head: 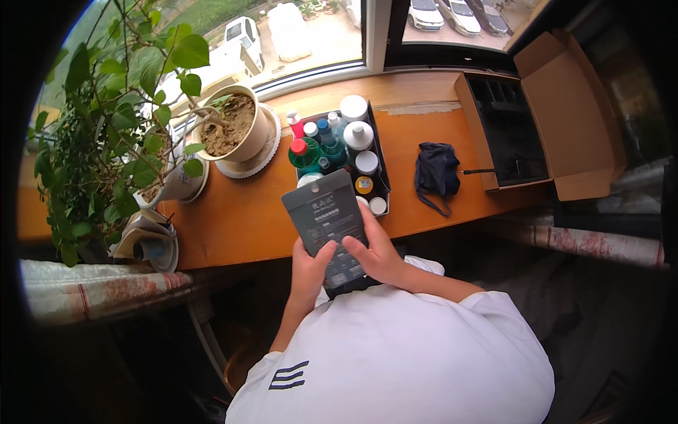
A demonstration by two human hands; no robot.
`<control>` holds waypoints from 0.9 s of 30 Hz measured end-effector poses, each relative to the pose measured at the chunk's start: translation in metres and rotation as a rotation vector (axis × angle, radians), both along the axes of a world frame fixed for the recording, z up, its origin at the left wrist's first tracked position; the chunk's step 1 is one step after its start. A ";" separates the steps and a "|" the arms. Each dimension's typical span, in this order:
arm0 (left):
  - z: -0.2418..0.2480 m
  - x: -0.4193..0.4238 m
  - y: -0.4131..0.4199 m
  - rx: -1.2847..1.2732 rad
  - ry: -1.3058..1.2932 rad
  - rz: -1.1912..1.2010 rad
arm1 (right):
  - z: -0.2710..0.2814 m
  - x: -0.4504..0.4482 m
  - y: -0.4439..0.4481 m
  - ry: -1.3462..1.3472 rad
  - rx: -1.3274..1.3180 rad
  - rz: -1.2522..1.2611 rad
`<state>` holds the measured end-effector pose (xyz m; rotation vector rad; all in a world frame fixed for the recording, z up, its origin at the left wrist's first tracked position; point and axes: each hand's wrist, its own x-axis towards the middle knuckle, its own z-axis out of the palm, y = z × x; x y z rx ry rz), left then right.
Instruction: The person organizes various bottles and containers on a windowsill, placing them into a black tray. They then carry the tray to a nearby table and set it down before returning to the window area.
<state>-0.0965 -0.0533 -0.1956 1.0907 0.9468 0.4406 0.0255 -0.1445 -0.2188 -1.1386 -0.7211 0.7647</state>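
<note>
A flat dark grey package point(329, 222) with printed writing and a hang hole at its top is held up in front of me, tilted a little to the left. My left hand point(311, 267) grips its left edge, thumb across the face. On its right side my right hand point(378, 248) holds it too, thumb on the front and fingers behind. Just beyond the package stands a dark box point(382, 159) of bottles and jars, among them a green bottle with a red cap point(303, 151) and a white pump-top bottle point(358, 135). The package covers the box's near left corner.
A crumpled dark blue cloth point(437, 172) lies on the wooden sill table point(238, 222). Right of it, an open cardboard box point(474, 132) holds black items, with a black cable end point(478, 171) sticking out. Potted plants point(246, 132) and leafy vines fill the left, by the window.
</note>
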 end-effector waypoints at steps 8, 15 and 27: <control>-0.026 0.045 -0.015 0.367 -0.124 -0.044 | -0.001 0.044 -0.028 -0.052 -0.205 0.038; -0.021 0.060 0.012 0.965 0.084 -0.208 | -0.055 0.141 -0.042 -0.350 -0.566 -0.545; -0.049 0.026 0.099 0.835 0.332 0.207 | -0.079 0.163 0.059 -0.636 -0.907 -0.122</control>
